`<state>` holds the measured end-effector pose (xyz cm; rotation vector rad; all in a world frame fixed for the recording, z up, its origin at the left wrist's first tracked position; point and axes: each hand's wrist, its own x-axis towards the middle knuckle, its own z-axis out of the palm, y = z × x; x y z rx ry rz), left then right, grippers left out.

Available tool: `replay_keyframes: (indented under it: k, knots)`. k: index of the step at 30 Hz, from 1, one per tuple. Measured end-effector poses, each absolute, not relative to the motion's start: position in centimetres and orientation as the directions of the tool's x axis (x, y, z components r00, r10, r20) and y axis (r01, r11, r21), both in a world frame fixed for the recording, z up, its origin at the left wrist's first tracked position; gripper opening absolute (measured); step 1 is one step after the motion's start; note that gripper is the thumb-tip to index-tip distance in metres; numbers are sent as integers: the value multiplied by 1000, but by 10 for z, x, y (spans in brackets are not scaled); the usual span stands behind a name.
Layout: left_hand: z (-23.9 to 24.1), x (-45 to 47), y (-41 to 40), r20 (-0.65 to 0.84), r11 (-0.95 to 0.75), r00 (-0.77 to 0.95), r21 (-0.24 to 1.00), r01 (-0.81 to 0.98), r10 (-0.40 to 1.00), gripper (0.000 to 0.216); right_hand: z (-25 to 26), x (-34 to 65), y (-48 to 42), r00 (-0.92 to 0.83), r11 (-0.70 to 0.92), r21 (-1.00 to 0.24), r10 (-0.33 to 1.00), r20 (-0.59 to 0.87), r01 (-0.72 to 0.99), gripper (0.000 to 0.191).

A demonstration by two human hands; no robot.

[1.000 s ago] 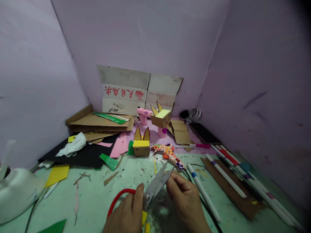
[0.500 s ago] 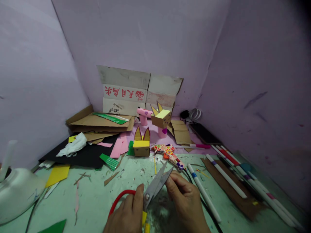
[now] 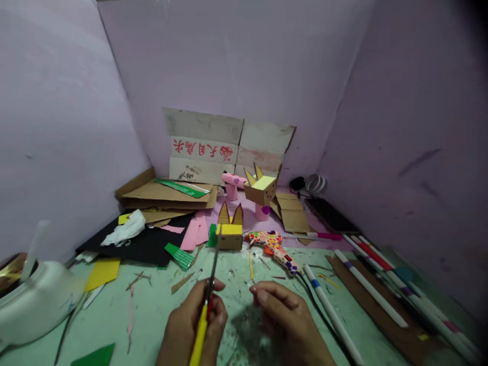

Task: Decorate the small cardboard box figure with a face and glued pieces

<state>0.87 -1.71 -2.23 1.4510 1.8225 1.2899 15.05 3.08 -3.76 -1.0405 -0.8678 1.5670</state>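
Note:
In front of me at the bottom of the view, my left hand (image 3: 196,317) grips a pair of scissors (image 3: 200,333) with yellow and red handles. The blades are seen nearly edge-on and point up and away, their tips in front of the small cardboard box head (image 3: 231,240) with two pointed ears and a yellow top. To the right of the scissors, my right hand (image 3: 287,315) has thumb and forefinger pinched together. Whatever lies between those fingertips is too small to name. A flower-patterned glue gun (image 3: 272,245) lies just beyond, its cord running toward me.
A second eared cardboard head (image 3: 261,189) stands on a pink tube. White markers (image 3: 331,312) and a brown cardboard strip (image 3: 366,300) lie at right. A white pot (image 3: 36,300), black sheet (image 3: 152,249) and paper scraps are at left; flattened cardboard (image 3: 171,195) is behind.
The scissors have turned from showing spread blades to nearly edge-on, moving left away from my right hand. My right hand has lowered slightly, still pinched. The whole view has shifted slightly.

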Motion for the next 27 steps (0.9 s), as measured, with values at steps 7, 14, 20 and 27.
replay_keyframes:
  k: [7, 14, 20, 27]
  knots:
    - [-8, 19, -15, 51, 13, -351, 984, 179, 935, 25, -39, 141, 18, -109, -82, -995, 991, -75, -65, 21]
    - [-15, 19, -18, 223, -83, -278, 895, 437, 934, 20, -50, 141, 15, -171, -42, -999, 984, -47, 29, 26]
    - [-33, 12, -18, 462, -287, -122, 714, 639, 878, 25, -55, 144, 17, -303, 9, -997, 953, -15, 75, 31]
    - [-36, 9, -16, 655, -406, -6, 475, 781, 755, 27, -49, 146, 15, -354, 134, -981, 932, 77, 140, 29]
